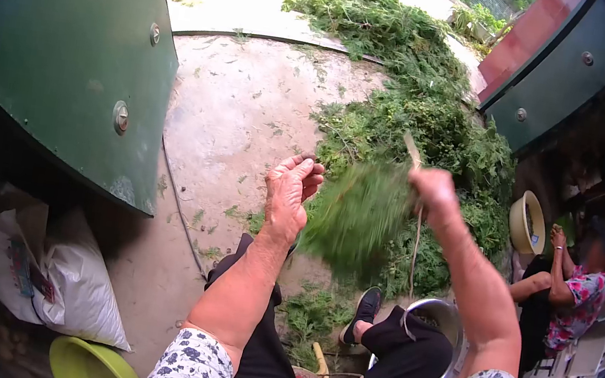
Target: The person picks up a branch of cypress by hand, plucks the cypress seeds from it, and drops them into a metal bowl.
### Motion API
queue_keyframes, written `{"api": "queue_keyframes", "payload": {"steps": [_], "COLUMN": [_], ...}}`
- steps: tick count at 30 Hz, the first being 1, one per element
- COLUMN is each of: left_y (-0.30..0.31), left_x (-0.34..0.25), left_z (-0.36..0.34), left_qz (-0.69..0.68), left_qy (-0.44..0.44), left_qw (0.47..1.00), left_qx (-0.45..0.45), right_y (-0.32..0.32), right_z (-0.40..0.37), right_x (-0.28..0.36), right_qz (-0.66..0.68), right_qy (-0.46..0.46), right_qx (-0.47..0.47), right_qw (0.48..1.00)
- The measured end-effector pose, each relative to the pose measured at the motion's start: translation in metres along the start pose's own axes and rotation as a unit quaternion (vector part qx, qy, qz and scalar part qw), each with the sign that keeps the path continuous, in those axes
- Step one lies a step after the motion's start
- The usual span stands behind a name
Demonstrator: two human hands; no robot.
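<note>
Green sprig bundle (pixel 356 220): near the middle of the frame, streaked with blur, below and to the left of the right hand (pixel 434 190), its foliage fanned out between the 2 hands.
Right hand: fingers folded, holding the bundle by its upper right end.
Pale strip (pixel 412 150): juts up and to the left, just above the right hand.
Thin cord (pixel 416 251): hangs below the right hand toward the lower part of the frame.
Left hand (pixel 292 186): left of the bundle, fingers curled and thumb near the forefinger, a narrow gap at most; whether it pinches anything, I cannot tell.
Cut greenery (pixel 419 74): a long heap from upper centre down the right of centre, behind the bundle.
Floor (pixel 213 107): pale, scattered with green bits.
Metal basin (pixel 458 336): lower right, beside the wearer's knee.
White sacks (pixel 85 278): lower left, above a lime basin (pixel 87 371).
Green doors (pixel 90 51): 2, at upper left and upper right.
Another person (pixel 579 301): far right, seated near a cream basin (pixel 518 225).
</note>
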State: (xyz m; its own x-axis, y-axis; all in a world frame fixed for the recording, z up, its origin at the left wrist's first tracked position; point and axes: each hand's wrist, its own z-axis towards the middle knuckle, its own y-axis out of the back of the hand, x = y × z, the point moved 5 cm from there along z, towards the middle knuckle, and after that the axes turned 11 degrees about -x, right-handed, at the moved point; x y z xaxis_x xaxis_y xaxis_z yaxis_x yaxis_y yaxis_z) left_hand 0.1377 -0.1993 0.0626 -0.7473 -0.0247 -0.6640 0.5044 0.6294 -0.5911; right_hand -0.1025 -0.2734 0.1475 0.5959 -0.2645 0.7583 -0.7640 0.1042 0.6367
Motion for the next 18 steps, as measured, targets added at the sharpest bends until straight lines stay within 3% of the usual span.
{"api": "queue_keyframes", "payload": {"steps": [1,2,3,5,6,8,13,18], "left_y": [0.0,0.0,-0.004,-0.01,-0.011,-0.016,-0.009,-0.006], "left_x": [0.001,0.003,0.004,0.006,0.008,0.009,0.01,0.002], "left_z": [0.0,0.0,0.001,-0.001,-0.002,-0.004,0.002,0.007], "left_qz": [0.002,0.005,0.008,0.009,0.01,0.02,0.01,0.031], "left_qy": [0.0,-0.005,-0.01,-0.008,-0.004,0.007,0.005,0.01], "left_qw": [1.0,1.0,1.0,1.0,1.0,1.0,1.0,0.999], "left_qx": [0.0,0.0,0.003,0.009,0.012,0.018,0.016,0.007], "right_y": [0.031,0.057,0.083,0.112,0.109,0.096,0.022,-0.032], "right_z": [0.03,0.041,0.053,0.049,0.049,0.04,0.024,0.013], "right_x": [0.054,0.112,0.146,0.176,0.171,0.15,0.007,-0.149], "right_qz": [0.197,0.382,0.456,0.479,0.479,0.384,0.345,0.313], "right_qy": [0.038,0.093,0.109,0.196,0.194,0.295,0.095,-0.087], "right_qx": [-0.062,-0.037,-0.039,-0.071,-0.071,-0.093,-0.097,-0.104], "right_qw": [0.978,0.919,0.882,0.853,0.853,0.87,0.929,0.94]}}
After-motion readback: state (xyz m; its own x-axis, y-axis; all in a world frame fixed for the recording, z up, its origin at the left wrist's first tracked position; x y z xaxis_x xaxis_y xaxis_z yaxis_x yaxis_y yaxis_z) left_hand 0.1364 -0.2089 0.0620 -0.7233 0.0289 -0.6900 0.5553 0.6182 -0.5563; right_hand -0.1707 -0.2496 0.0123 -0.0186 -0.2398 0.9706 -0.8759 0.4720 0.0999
